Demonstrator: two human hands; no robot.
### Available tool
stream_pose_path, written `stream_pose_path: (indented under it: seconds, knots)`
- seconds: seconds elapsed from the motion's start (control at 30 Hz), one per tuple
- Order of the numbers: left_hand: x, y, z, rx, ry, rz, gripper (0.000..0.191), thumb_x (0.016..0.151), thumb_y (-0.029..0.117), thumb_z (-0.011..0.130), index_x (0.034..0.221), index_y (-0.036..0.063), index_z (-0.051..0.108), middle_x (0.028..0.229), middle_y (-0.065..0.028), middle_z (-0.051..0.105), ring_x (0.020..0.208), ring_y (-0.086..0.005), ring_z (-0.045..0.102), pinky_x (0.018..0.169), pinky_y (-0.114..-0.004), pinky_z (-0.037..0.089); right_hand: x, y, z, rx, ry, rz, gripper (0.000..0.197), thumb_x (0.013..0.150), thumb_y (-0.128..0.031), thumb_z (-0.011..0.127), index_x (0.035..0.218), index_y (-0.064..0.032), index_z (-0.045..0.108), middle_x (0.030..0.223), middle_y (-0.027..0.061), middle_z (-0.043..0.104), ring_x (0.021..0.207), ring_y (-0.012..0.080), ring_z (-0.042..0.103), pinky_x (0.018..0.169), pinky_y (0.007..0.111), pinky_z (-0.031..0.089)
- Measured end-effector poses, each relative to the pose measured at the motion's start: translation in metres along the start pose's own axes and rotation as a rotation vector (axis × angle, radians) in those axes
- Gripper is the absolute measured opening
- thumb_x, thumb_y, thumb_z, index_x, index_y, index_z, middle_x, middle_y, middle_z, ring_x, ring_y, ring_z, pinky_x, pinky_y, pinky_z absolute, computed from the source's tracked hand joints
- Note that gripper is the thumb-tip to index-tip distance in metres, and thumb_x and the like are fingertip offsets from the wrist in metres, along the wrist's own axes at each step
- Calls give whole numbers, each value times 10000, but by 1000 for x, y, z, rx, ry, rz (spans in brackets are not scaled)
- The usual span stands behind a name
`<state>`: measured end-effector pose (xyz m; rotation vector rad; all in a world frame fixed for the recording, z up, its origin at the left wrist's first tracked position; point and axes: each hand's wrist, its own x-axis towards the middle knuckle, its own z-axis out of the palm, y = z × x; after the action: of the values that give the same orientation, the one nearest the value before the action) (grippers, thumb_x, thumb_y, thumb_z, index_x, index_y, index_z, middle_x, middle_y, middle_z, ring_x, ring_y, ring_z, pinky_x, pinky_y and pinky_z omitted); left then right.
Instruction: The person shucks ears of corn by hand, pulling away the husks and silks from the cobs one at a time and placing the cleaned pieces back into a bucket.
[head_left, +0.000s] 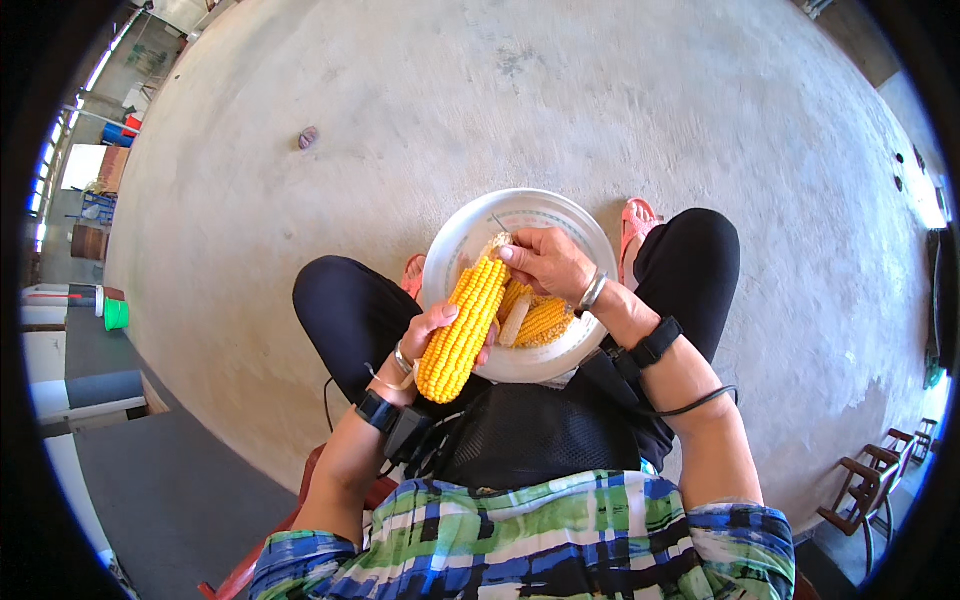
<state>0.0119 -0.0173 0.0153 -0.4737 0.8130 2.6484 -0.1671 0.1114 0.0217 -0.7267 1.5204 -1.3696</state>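
Observation:
An ear of yellow corn (465, 326) lies slantwise in my left hand (429, 334), its kernels facing up and its pale tip end pointing away from me. The fingers of my left hand wrap around its lower half. At the far end, my right hand (551, 262) pinches near the pale end, where a thin dark pointed tool (499, 223) sticks out; how it is held is partly hidden. Under both hands is a round metal basin (525, 371) with more corn (544, 322) and a bare whitish cob piece (514, 324) in it.
My knees and pink sandals (636, 225) flank the basin. A small dark object (307, 137) lies on the concrete floor (390, 97). A green bucket (116, 314) stands far left, wooden stools (870, 480) at lower right. A cable (694, 405) runs by my right forearm.

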Motion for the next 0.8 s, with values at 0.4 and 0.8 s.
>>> stream_pose_path:
  seconds: [0.4, 0.8]
  knots:
    - [3, -2, -1, -118, -106, 46, 658, 729, 403, 521, 1181, -42, 347, 868, -176, 534, 693, -256, 597, 593, -323, 519, -6, 0, -2, 111, 137, -13, 286, 837, -255, 541, 939, 7, 589, 737, 42, 629, 536, 52, 486, 453, 201, 390]
    - [10, -5, -25, 152, 107, 34, 525, 784, 370, 492, 1098, -45, 425, 886, -182, 565, 722, -279, 600, 618, -358, 509, -12, 7, 3, -173, 117, -53, 262, 893, -201, 410, 902, 18, 554, 585, 46, 547, 525, 101, 544, 498, 243, 427]
